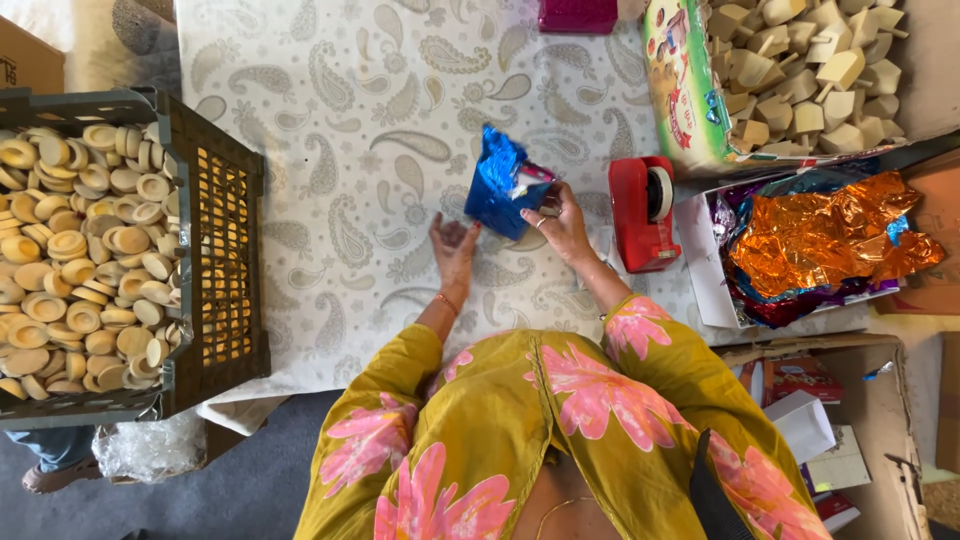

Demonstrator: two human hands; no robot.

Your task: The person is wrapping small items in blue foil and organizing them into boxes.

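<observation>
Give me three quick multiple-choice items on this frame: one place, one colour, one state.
1. Where is the tape dispenser?
A. in the crate
B. on the cloth by the right hand
C. on the floor

2. What colour is the foil packet?
A. blue
B. green
C. white

3. What is the left hand doing?
A. gripping the dispenser
B. lying open on the cloth, holding nothing
C. lifting a wooden disc

Key: 1 B, it stands just beside the right hand. 2 A, the foil shows shiny blue. 3 B, the palm is open and empty on the cloth near the packet.
</observation>
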